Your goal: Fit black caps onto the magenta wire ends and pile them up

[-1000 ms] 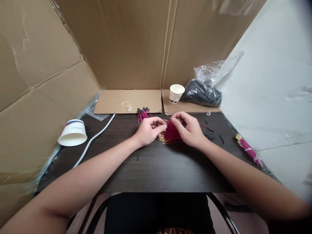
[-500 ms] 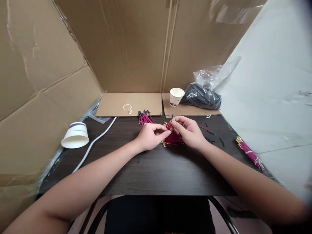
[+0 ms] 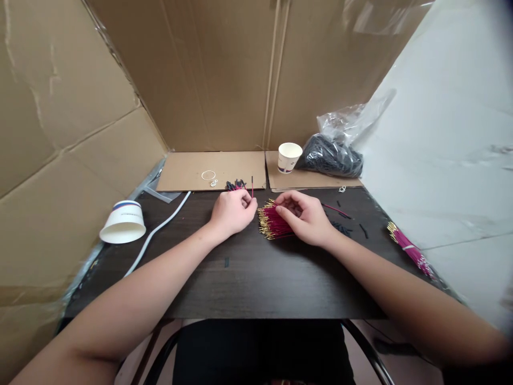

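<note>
My left hand (image 3: pixel 234 211) pinches a thin magenta wire (image 3: pixel 253 193) that stands upright, a black sleeve (image 3: pixel 252 180) on its top end. Partly hidden behind that hand is a group of wires with black-sleeved ends (image 3: pixel 236 185). My right hand (image 3: pixel 308 218) rests at a pile of magenta wires with gold tips (image 3: pixel 272 220), its thumb and forefinger nearly together at the upper edge; what they hold, if anything, is hidden. Loose short black sleeves (image 3: pixel 341 229) lie beside the right hand, and one sleeved wire (image 3: pixel 336 209) sticks out behind it.
A paper cup (image 3: pixel 289 158) and a plastic bag of black sleeves (image 3: pixel 331 155) stand on cardboard at the back. Another cup (image 3: pixel 123 222) lies tipped at left near a white cable (image 3: pixel 160 227). A tied wire bundle (image 3: pixel 409 249) lies at the right edge.
My hands have moved apart. The left has gone left with a sleeved wire, toward the sleeved group; the right has stayed by the pile, and the black piece at its fingertips is gone.
</note>
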Demonstrator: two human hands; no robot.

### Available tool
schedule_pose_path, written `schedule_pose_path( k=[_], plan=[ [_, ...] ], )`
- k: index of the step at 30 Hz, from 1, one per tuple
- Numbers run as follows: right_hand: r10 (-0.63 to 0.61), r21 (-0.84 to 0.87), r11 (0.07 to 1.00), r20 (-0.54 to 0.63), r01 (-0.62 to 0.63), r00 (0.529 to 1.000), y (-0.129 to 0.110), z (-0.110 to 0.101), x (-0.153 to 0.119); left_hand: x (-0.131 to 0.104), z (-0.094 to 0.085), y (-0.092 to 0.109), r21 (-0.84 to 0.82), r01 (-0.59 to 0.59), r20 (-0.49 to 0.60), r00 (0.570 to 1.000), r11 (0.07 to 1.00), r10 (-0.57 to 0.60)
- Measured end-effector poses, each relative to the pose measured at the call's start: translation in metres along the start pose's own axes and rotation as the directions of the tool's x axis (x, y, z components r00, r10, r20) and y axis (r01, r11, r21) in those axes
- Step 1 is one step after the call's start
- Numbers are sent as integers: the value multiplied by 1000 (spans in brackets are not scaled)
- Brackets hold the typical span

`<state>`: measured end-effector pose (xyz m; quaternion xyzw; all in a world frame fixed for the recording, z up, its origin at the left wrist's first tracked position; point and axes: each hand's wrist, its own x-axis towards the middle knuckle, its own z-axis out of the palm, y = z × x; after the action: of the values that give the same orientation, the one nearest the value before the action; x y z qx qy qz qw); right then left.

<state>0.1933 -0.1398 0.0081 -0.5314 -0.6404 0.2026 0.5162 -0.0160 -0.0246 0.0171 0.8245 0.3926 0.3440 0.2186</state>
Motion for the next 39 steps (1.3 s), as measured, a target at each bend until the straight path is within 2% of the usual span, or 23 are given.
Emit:
schedule_pose_path(
  k=[5,8,13,18,21,28,34,39],
  plan=[
    [-123,-164,978,31,126,992,-7,-4,-1,15,-17,-10,189,103,-62,994,976,-93],
    [-169,-201,964,46,175,985,-8,-4,0,26,-33,-16,306,166,-100,985,937,-141],
    [-211,-227,948,87,226,974,-8,-4,1,36,-51,-26,451,273,-91,961,850,-261],
    [-262,-246,928,102,279,960,-5,-5,0,38,-55,-31,504,249,-83,967,827,-241],
    [-285,-247,921,105,303,953,-4,-5,0,37,-58,-27,505,211,-41,974,837,-221],
    [-326,-253,904,116,345,938,-6,-5,2,33,-59,-8,389,229,66,959,893,-274],
    [-345,-253,896,121,365,931,-5,-4,1,30,-55,-9,411,229,140,941,882,-309],
    [-347,-249,895,129,369,929,-4,-4,1,30,-54,-10,430,210,149,943,878,-299]
  ],
)
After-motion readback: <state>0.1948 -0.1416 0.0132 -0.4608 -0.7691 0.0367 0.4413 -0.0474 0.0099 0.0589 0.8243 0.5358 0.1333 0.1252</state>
